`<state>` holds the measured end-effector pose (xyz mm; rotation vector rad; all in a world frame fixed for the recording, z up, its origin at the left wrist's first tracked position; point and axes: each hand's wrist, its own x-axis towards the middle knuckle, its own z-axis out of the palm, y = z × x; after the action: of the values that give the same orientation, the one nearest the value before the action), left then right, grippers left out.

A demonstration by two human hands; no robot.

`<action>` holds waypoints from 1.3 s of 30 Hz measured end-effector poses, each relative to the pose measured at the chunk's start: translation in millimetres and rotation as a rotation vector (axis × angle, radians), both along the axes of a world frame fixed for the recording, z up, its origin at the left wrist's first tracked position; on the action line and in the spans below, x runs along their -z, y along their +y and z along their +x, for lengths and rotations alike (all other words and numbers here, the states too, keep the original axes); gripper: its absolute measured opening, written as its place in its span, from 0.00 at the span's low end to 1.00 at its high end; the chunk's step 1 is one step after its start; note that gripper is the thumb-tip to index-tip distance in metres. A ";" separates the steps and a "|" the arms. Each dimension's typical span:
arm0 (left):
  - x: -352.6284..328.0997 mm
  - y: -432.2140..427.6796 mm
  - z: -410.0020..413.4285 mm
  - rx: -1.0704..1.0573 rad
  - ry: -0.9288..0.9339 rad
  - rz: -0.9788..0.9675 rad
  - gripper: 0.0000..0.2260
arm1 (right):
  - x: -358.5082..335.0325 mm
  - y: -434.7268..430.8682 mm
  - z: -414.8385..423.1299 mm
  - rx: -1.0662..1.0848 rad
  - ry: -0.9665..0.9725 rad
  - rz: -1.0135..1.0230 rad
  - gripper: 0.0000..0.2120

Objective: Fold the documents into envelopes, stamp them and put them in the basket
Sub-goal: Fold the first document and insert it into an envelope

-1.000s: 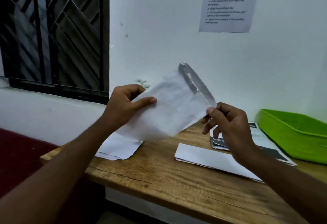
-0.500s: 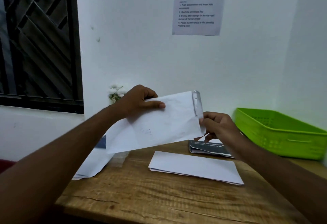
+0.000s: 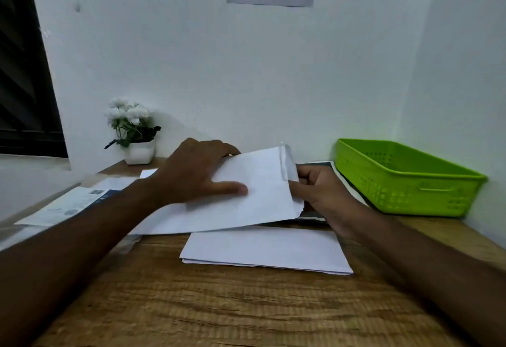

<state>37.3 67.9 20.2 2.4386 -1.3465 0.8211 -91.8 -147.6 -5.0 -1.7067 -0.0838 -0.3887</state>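
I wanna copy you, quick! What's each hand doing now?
Left hand: holds the envelope, thumb on top.
Right hand: pinches the envelope's flap end.

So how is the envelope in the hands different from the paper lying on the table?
The envelope is gripped by the left hand and right hand and tilted above the table; the folded paper lies flat with no hand on it. The envelope has a shiny strip along its right end; the folded paper shows only stacked edges. Both are white and rectangular.
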 end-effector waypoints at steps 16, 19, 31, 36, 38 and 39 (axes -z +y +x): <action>7.6 -9.4 -46.0 -0.027 -0.277 0.130 0.53 | -1.5 10.7 -8.6 0.206 -0.036 -0.018 0.09; 6.5 -11.3 -49.1 -0.014 -0.279 0.128 0.51 | -2.2 10.3 -7.8 0.275 -0.038 -0.036 0.11; 3.5 -10.6 -44.9 -0.029 -0.381 0.129 0.53 | -5.8 10.6 -8.8 0.247 0.011 0.034 0.07; -6.1 0.6 -30.5 -0.073 -0.425 0.125 0.52 | -11.2 -3.9 -12.6 0.247 0.084 -0.081 0.09; -9.0 8.1 -24.2 -0.096 -0.403 0.120 0.51 | -11.5 -7.0 -15.0 0.218 0.092 -0.183 0.08; -9.7 10.8 -21.6 -0.100 -0.387 0.123 0.51 | -11.1 -8.5 -15.8 0.214 0.088 -0.261 0.07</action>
<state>15.8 78.8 29.9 2.5485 -1.4452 1.3280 -107.6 -156.0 6.0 -1.9962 0.1191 -0.4762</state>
